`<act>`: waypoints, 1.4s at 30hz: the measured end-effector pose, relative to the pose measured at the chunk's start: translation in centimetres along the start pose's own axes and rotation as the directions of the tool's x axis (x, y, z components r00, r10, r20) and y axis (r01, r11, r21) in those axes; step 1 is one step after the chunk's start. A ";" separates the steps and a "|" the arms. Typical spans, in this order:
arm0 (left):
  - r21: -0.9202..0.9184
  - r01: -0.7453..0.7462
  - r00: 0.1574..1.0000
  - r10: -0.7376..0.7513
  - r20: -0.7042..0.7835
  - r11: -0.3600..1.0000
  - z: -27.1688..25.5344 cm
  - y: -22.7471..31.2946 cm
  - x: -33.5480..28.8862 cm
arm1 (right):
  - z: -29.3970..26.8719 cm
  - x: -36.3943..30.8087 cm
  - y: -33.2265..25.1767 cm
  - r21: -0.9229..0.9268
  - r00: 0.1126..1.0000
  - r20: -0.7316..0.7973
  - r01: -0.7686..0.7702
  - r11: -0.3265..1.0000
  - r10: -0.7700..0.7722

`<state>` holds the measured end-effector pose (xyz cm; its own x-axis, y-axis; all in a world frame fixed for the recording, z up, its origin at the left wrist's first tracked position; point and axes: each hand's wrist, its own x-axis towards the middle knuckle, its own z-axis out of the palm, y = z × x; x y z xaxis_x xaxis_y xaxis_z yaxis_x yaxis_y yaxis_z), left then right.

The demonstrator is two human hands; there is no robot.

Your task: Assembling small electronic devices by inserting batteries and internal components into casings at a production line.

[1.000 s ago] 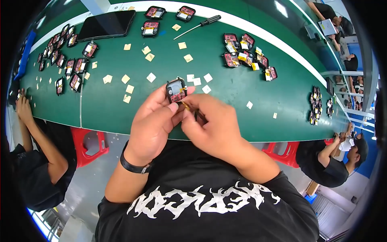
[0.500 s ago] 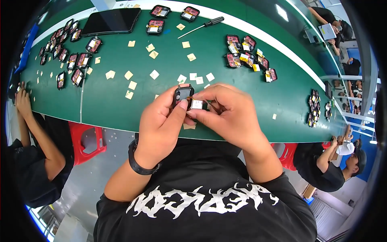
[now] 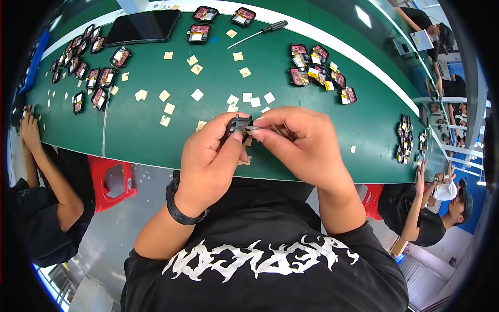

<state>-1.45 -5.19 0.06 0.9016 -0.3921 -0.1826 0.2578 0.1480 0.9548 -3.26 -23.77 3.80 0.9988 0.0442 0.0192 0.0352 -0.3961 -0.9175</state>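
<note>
My left hand [image 3: 210,151] grips a small black device housing [image 3: 240,122] between thumb and fingers, tilted so that its inside is mostly hidden. At the right edge of the housing, the thumb and forefinger of my right hand [image 3: 301,143] are closed on a small battery pack [image 3: 251,128], seen nearly edge-on. A thin grey metal tool [image 3: 283,132] lies across the fingers of my right hand; its full shape is hidden. Small square paper pieces [image 3: 247,98] lie on the green table [image 3: 156,130] just beyond my hands.
Several housings with red boards and white batteries stand in groups at left, top and right [image 3: 300,76]. A screwdriver [image 3: 265,32] and a black tablet-like panel [image 3: 143,27] lie at the far side. Co-workers sit left and right, near red stools [image 3: 112,184].
The housing has tilted, so its open inside and the battery's white face are turned out of view. My right fingers have shifted slightly. The right co-worker's hand has risen.
</note>
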 end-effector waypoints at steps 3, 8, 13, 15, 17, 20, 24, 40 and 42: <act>0.070 -0.046 0.999 0.044 0.031 0.996 -0.1 -0.4 0.0 | 0.0 0.1 -0.5 -0.102 0.996 0.009 0.093 0.990 -0.093; 0.106 -0.047 0.996 0.038 0.083 0.993 -0.1 0.1 0.1 | 0.6 0.2 0.6 -0.120 0.991 0.005 0.134 0.984 -0.134; 0.133 -0.085 0.991 0.070 0.114 0.987 -0.3 0.0 0.2 | 0.5 0.4 0.8 -0.045 0.997 0.053 0.052 0.998 -0.049; 0.177 -0.083 0.986 0.054 0.160 0.981 -0.5 0.2 0.3 | 0.2 0.8 1.5 -0.053 0.998 0.052 0.045 0.998 -0.042; 0.144 -0.047 0.985 0.022 0.172 0.988 -0.8 0.2 0.3 | 0.7 1.1 2.2 0.025 1.000 0.012 -0.017 1.000 0.017; 0.113 -0.002 0.979 -0.022 0.205 0.994 -1.2 0.5 0.4 | 0.7 1.7 2.4 0.235 0.982 0.048 -0.191 0.953 0.185; 0.129 0.025 0.967 -0.057 0.249 0.991 -1.6 0.7 0.5 | 0.4 2.3 3.1 0.304 0.940 0.218 -0.323 0.896 0.265; -0.202 0.084 0.995 -0.072 0.068 0.976 -0.6 -0.1 0.2 | 0.8 1.8 2.5 0.476 0.940 0.224 -0.335 0.813 0.256; -0.073 0.023 0.998 -0.019 0.056 0.997 -0.5 -0.3 0.2 | 0.8 1.7 2.6 0.471 0.939 0.255 -0.330 0.818 0.232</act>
<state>-1.15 -4.89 -0.40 0.8756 -0.4454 -0.1868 0.3028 0.2048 0.9308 -1.45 -23.95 1.11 0.9375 0.1832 -0.2958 -0.3162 0.0935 -0.9441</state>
